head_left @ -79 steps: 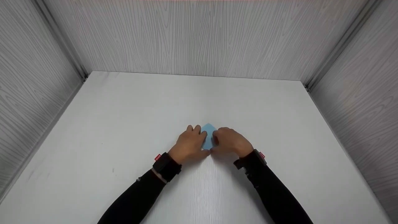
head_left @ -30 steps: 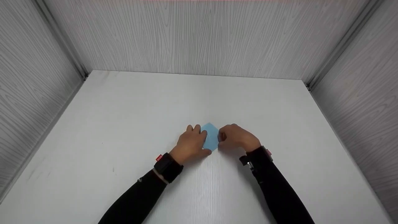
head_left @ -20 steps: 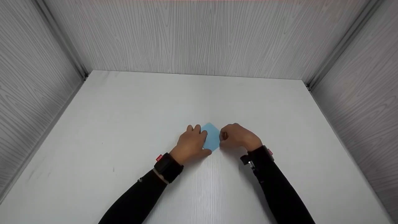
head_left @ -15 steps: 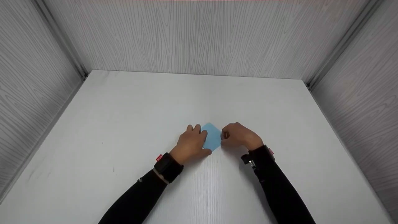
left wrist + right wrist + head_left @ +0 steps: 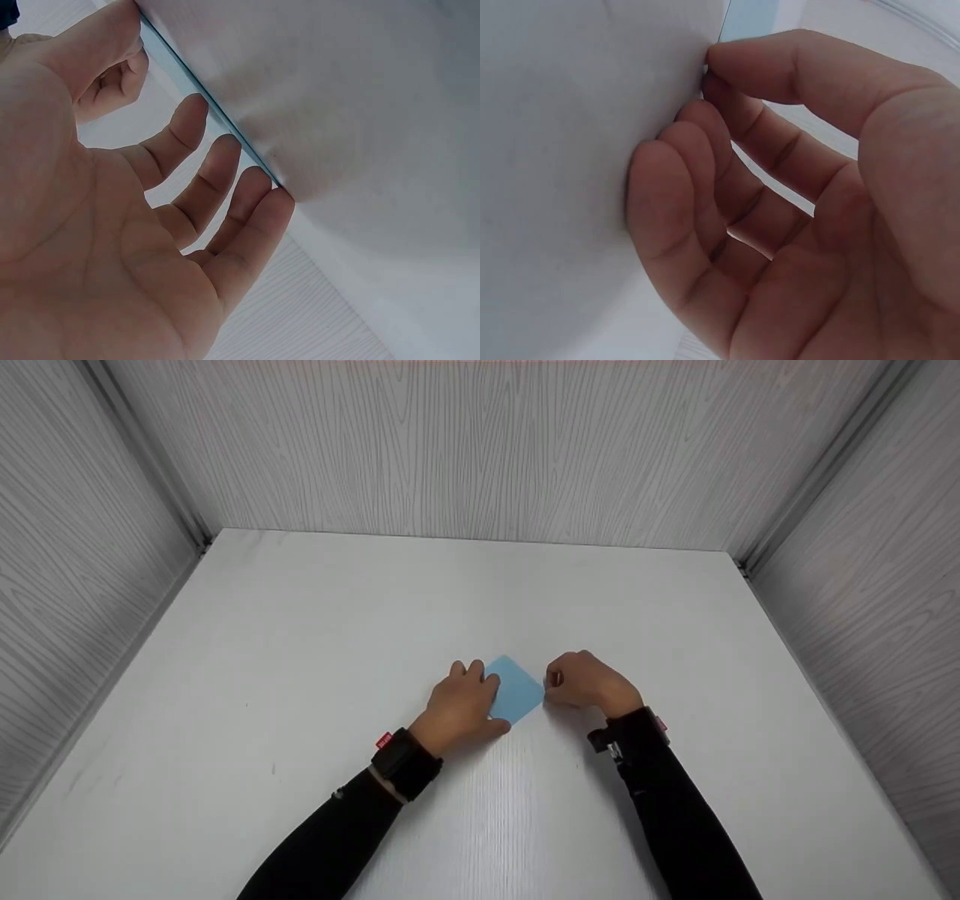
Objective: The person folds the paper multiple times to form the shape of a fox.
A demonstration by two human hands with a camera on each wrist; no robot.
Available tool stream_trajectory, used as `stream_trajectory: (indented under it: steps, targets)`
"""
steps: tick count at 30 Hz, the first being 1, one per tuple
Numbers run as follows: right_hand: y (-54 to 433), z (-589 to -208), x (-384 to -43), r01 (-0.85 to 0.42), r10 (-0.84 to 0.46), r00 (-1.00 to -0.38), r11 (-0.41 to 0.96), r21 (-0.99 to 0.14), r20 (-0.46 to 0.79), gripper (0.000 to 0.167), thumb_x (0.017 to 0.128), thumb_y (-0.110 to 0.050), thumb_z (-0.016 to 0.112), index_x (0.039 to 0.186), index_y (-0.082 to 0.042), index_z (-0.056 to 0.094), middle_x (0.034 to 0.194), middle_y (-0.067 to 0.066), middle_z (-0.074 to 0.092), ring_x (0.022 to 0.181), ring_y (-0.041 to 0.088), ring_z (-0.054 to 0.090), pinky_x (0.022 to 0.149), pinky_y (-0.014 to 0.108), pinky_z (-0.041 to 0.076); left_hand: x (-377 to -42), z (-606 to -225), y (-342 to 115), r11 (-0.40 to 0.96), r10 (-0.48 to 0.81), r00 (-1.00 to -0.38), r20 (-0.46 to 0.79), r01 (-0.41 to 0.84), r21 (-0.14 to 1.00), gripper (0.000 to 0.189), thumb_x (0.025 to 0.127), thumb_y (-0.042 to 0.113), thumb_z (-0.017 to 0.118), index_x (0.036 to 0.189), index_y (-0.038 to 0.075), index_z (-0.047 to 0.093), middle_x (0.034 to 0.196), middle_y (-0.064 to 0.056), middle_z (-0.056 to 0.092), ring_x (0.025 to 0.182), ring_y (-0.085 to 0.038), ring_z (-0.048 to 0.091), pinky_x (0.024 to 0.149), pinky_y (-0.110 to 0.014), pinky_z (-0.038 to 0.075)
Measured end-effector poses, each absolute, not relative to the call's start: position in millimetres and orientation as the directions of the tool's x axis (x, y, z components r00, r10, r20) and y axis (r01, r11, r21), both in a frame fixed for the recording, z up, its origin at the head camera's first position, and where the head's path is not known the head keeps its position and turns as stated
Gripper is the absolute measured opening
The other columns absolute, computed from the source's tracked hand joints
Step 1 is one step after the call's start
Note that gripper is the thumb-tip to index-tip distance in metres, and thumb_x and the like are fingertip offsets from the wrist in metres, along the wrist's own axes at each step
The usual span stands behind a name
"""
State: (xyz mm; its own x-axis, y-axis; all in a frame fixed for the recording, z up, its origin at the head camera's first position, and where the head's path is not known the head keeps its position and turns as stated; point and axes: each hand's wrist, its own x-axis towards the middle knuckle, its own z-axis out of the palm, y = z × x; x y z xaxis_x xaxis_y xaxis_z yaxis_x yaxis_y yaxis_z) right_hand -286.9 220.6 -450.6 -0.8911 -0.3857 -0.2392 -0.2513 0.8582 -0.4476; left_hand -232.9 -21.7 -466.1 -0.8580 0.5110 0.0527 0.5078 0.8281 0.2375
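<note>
A small light-blue sheet of paper lies flat on the white table, one corner toward the back and one toward the right. My left hand rests on its left side, fingers spread, covering that part; in the left wrist view the left hand's fingertips touch down along the thin blue edge. At the paper's right corner, my right hand has thumb and forefinger brought together. The right wrist view shows the right hand pinching at the blue edge, its other fingers curled against the table.
A white table surrounds the paper. Wood-grained grey panels stand at the back, left and right. Black bands sit on both wrists over black sleeves.
My right hand has moved right and slightly away from me, and more of the blue paper shows, now out to its right corner. The left hand has stayed nearly still.
</note>
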Motion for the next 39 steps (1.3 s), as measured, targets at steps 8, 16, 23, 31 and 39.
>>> stream_trajectory:
  steps: [8, 16, 23, 31, 39]
  targets:
    - [219, -450, -287, -0.24, -0.365, -0.902, 0.868, -0.435, -0.23, 0.01, 0.086, -0.004, 0.064, 0.081, -0.012, 0.07, 0.077, -0.001, 0.061, 0.066, 0.015, 0.053, 0.062, 0.029, 0.043, -232, -464, -22, 0.829, 0.514, -0.857, 0.037, 0.508, 0.233, 0.056, 0.093, 0.042, 0.081, 0.123, -0.002, 0.066, 0.111, -0.019, 0.056, 0.095, -0.029, 0.044, 0.073, -0.039, 0.054]
    - [220, -453, -288, -0.233, -0.35, -0.915, 0.864, -0.445, -0.202, 0.009, 0.087, -0.004, 0.063, 0.083, -0.011, 0.067, 0.078, 0.002, 0.063, 0.062, 0.015, 0.052, 0.059, 0.029, 0.042, -234, -466, -21, 0.833, 0.512, -0.859, 0.03, 0.504, 0.229, 0.054, 0.093, 0.043, 0.082, 0.12, -0.001, 0.066, 0.111, -0.018, 0.056, 0.095, -0.03, 0.045, 0.074, -0.039, 0.054]
    - [222, -450, -287, -0.294, -0.382, -0.908, 0.874, -0.387, -0.171, 0.009, 0.095, -0.003, 0.061, 0.09, -0.008, 0.066, 0.079, 0.005, 0.063, 0.065, 0.017, 0.053, 0.06, 0.031, 0.043, -233, -467, -21, 0.83, 0.516, -0.855, 0.045, 0.513, 0.22, 0.057, 0.092, 0.044, 0.083, 0.121, -0.002, 0.067, 0.109, -0.018, 0.057, 0.094, -0.029, 0.046, 0.073, -0.038, 0.055]
    - [203, -430, -273, -0.527, -0.572, -0.82, 0.75, -0.401, 0.007, 0.017, 0.096, 0.003, 0.071, 0.112, 0.001, 0.077, 0.105, 0.015, 0.072, 0.098, 0.031, 0.068, 0.086, 0.045, 0.057, -235, -465, -22, 0.83, 0.52, -0.854, 0.032, 0.514, 0.215, 0.063, 0.093, 0.045, 0.081, 0.129, -0.005, 0.066, 0.112, -0.019, 0.057, 0.095, -0.029, 0.048, 0.075, -0.039, 0.056]
    - [170, -432, -249, -0.557, -0.596, -0.799, 0.786, -0.268, -0.087, 0.029, 0.092, 0.004, 0.076, 0.121, 0.003, 0.077, 0.105, 0.016, 0.067, 0.098, 0.028, 0.066, 0.09, 0.041, 0.057, -239, -466, -25, 0.819, 0.513, -0.858, 0.016, 0.496, 0.29, 0.043, 0.093, 0.035, 0.083, 0.108, -0.001, 0.065, 0.101, -0.013, 0.052, 0.093, -0.026, 0.044, 0.072, -0.038, 0.053]
